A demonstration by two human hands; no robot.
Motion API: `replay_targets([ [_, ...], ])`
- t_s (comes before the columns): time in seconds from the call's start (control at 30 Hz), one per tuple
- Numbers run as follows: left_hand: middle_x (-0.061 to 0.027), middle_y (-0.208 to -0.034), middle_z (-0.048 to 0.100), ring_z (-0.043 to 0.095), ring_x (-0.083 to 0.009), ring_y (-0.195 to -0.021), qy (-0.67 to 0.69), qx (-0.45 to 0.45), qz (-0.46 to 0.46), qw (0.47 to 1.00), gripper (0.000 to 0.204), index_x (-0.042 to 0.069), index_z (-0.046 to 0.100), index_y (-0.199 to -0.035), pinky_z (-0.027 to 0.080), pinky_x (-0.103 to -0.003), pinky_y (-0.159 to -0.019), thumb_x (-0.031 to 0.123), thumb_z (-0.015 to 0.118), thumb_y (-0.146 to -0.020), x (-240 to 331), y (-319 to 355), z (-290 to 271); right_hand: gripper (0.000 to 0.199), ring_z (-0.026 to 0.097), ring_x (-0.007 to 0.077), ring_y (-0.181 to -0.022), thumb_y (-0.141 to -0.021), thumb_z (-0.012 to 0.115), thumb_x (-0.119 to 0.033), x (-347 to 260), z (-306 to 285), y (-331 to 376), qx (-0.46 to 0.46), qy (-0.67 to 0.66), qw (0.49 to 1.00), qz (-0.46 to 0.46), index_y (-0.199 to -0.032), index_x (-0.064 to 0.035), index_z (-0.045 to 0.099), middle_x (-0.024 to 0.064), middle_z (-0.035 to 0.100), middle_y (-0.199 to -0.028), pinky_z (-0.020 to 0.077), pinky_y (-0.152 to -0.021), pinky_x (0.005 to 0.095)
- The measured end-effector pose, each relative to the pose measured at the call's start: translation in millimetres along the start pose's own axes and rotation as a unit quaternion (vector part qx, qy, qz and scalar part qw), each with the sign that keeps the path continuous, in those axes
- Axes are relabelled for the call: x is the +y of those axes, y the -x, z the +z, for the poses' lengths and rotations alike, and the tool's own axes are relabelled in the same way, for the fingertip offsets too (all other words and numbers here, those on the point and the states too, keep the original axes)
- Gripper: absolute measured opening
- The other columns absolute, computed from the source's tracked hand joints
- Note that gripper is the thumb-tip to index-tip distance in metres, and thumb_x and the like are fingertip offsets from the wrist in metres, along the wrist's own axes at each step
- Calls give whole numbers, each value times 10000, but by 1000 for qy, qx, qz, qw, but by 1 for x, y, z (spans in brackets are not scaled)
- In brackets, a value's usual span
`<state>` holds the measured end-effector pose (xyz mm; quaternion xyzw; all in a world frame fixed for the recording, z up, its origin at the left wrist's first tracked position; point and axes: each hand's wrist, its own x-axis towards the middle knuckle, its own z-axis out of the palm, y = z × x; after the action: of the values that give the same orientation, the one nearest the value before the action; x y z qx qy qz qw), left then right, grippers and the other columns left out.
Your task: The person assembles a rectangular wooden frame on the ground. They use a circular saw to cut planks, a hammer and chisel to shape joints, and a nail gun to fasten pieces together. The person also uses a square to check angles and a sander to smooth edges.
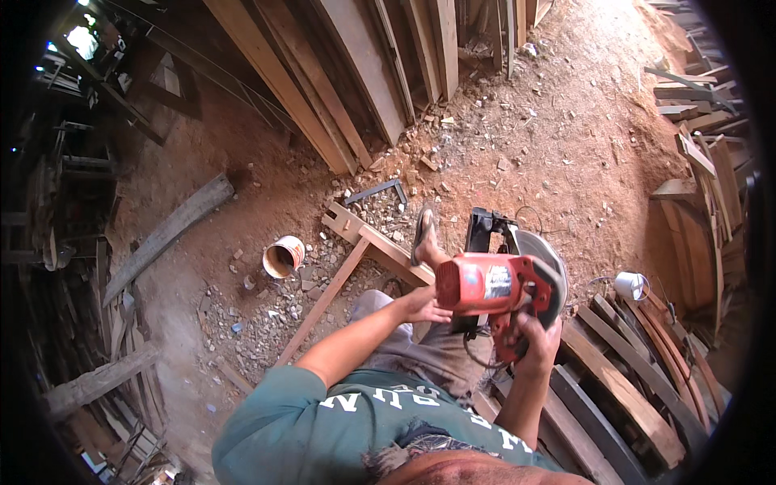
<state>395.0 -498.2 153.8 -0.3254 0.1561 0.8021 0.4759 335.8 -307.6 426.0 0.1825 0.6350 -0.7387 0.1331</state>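
A red circular saw [493, 283] with a black base and a round blade [540, 250] is raised in front of my body. My right hand [540, 339] is wrapped round its rear handle. Beside the saw's motor end is my left hand [424, 305], its fingers stretched out toward the underside; whether they touch it is hard to tell. Below and left of the saw, a wooden beam [388, 255] with a thinner wooden strip [323, 303] meeting it lies low over the ground. Near the beam's far end rests a metal carpenter's square [376, 191].
My sandalled foot [424, 234] is against the beam. A white bucket [283, 257] stands at left, near a long weathered plank [170, 234]. Upright boards [347, 73] lean at the back. Stacked timber [622, 380] and a small white pail [630, 284] lie to the right. Rubble and sawdust cover the ground.
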Motion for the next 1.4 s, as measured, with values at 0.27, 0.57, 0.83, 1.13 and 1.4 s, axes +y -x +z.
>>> replay_targets([
  [0.27,-151,-1209,653,638,-289,-1108,-97,-132,-120,979,457,56,557,-1300,524,-490,-992,380,560,-979,-134,-56,62,512,537,106,-535,-809,686,-100,14,-39,138,79,-52,994,-56,-1263,88,543,57,585,-767,442,-490,246],
  [0.57,-95,-873,691,683,-216,-810,78,-87,-105,988,181,18,658,-993,569,-420,-855,125,551,-894,-174,-133,11,533,541,132,-567,-866,605,-16,100,-164,247,234,-197,952,-21,-1379,68,487,64,560,-800,489,-519,291],
  [0.83,40,-631,399,412,-83,-521,-143,223,124,956,155,77,563,-902,432,-265,-487,185,589,-1009,-143,-192,27,507,536,93,-603,-901,625,-36,187,-316,363,414,-294,861,19,-1395,-5,512,12,558,-826,483,-526,265],
  [1.13,41,-656,416,387,-93,-523,-422,392,82,813,243,77,606,-1004,356,-269,-461,275,484,-1072,-218,-143,-60,430,543,130,-599,-918,653,-60,293,-415,402,554,-380,737,72,-1334,-48,546,25,546,-745,499,-550,302],
  [1.4,-319,-1025,683,655,-510,-996,-880,311,95,346,279,9,655,-1120,510,-566,-875,214,492,-1024,-308,-158,-109,230,524,134,-610,-928,666,-101,418,-466,307,540,-418,728,60,-1140,-56,588,11,538,-735,503,-604,330],
])
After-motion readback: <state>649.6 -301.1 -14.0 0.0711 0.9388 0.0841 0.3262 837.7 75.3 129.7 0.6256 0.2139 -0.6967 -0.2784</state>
